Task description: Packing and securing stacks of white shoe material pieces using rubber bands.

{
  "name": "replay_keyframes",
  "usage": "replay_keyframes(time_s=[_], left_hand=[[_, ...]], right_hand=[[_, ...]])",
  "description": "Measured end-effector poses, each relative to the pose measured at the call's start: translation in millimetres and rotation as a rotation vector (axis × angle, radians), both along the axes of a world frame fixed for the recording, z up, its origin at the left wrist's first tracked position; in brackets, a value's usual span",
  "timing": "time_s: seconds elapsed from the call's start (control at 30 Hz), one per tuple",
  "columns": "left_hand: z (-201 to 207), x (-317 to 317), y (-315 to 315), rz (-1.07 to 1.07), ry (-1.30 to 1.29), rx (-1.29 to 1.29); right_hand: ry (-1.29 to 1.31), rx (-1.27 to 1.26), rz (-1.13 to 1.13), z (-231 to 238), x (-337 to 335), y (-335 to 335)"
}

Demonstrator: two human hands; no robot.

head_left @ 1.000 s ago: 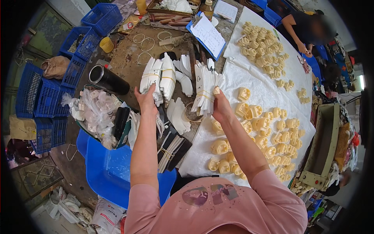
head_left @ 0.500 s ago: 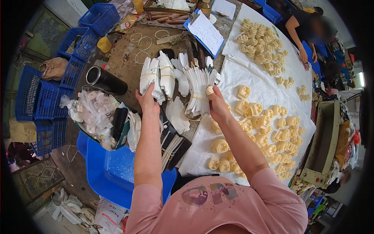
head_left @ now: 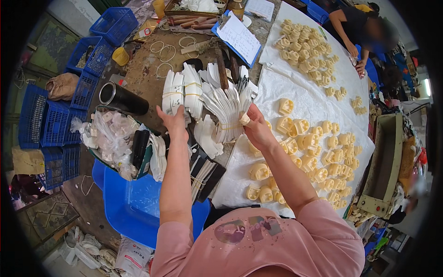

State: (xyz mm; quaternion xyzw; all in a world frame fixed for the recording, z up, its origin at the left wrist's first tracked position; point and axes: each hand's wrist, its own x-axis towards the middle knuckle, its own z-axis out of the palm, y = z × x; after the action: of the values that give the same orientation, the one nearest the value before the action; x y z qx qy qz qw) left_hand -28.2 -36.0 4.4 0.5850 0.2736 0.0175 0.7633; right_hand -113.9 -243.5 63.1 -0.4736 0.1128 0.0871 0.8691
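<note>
My left hand (head_left: 173, 122) closes round the near end of a bundle of white curved strips (head_left: 174, 87), thumb on one side and fingers on the other. Beside it lies another banded white bundle (head_left: 193, 87). My right hand (head_left: 257, 128) grips the right side of a bundle of thin white strips (head_left: 228, 113), held by a rubber band, its far ends fanned out. A pale wrap covers a fingertip of that hand. Between my hands lie loose white curved pieces (head_left: 208, 136). What my right fingers do behind the strips is hidden.
Cream plastic parts (head_left: 310, 143) spread over a white sheet (head_left: 272, 83) at right. A black tumbler (head_left: 131, 100), a bin of plastic bags (head_left: 108, 138) and a blue tub (head_left: 124, 207) stand left. A blue clipboard (head_left: 237, 37) lies ahead. A co-worker's hands (head_left: 359, 62) work far right.
The strips in my right hand have tipped left and their far ends fan wider. The bundle at my left hand has turned slightly, showing more of its marked face.
</note>
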Motion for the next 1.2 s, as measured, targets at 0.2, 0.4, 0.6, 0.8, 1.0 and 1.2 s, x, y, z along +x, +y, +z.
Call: replay_keyframes(time_s=[0.2, 0.4, 0.6, 0.8, 1.0, 1.2], left_hand=[[38.8, -81.5, -29.5, -0.336, -0.246, 0.098], [65.1, -104.2, -45.2, -0.522, -0.236, -0.221], [85.0, -123.6, -46.1, -0.492, -0.266, -0.265], [97.6, -133.3, -39.4, -0.543, -0.169, -0.591], [91.6, -146.1, -39.3, -0.587, -0.118, -0.676], [86.6, -152.2, -41.0, -0.630, -0.100, -0.672]], right_hand=[[0.066, -0.139, -0.031, 16.8, -21.8, -7.4], [-0.203, -0.778, 0.177, 20.4, -48.8, 10.0], [-0.231, -0.784, 0.115, 51.6, -49.5, 5.7], [-0.165, -0.233, 0.145, 68.2, -63.8, -0.3], [-0.172, -0.064, 0.123, 73.2, -79.5, -1.3], [-0.200, -0.133, 0.090, 74.2, -93.0, -5.4]])
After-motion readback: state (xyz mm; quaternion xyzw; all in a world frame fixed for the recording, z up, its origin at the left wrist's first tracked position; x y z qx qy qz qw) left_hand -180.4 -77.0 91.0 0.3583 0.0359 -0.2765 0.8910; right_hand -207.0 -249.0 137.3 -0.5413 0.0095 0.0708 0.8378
